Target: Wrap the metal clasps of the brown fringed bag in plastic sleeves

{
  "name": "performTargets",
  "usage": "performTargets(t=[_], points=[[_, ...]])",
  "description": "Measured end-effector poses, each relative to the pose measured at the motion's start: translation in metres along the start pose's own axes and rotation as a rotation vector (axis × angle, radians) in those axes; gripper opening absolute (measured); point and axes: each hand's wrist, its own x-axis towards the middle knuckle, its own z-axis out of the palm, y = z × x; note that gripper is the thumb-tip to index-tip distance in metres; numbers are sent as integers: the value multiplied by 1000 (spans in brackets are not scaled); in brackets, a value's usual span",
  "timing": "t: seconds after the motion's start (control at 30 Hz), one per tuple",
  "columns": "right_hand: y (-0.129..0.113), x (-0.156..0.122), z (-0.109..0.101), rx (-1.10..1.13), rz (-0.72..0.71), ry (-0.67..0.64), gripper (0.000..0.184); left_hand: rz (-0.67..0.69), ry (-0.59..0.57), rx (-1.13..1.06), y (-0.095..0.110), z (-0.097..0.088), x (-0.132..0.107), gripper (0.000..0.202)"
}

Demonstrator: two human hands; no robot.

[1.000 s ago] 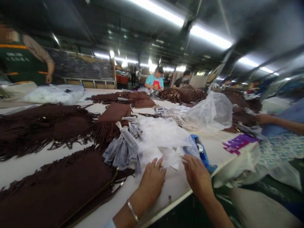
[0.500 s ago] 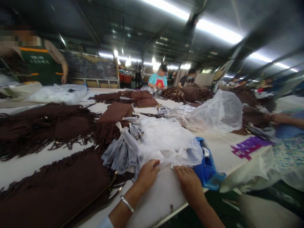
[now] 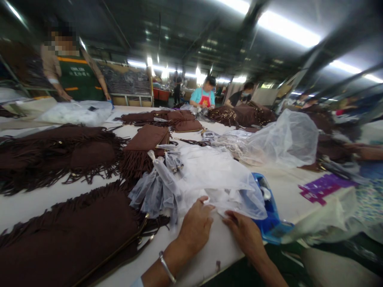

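Note:
My left hand rests on the white table with its fingers laid on the near edge of a clear plastic bag that holds white tissue. My right hand is beside it, fingertips curled onto the same bag edge. A silver bangle circles my left wrist. A bundle of grey-blue plastic bags lies just left of the clear bag. A blue tape dispenser sits partly under the bag on the right.
Brown fringed suede bags lie around: one large at my near left, others farther back. A big crumpled plastic bag and purple labels are at right. A person in a green apron stands at far left; other workers sit beyond.
Both hands drew together at the bag's near edge and slid slightly toward me. The view shifted left, and the person in the green apron came further into view.

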Motion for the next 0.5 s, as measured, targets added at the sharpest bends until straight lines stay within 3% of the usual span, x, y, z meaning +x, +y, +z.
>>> performTargets(t=[0.07, 0.17, 0.3, 0.4, 0.5], points=[[-2, 1, -4, 25, -42, -43, 15, 106, -30, 134, 3, 8, -2, 47], [-8, -3, -11, 37, -89, -86, 18, 148, -80, 256, -3, 23, -2, 44], [-29, -22, -27, 120, -175, -204, 22, 170, -106, 175, -18, 34, 1, 43], [-50, -32, -44, 386, -160, -342, 25, 129, -137, -93, -18, 22, 4, 51], [-67, -27, -53, 520, -90, -347, 29, 39, -64, -254, -6, -6, -3, 47]])
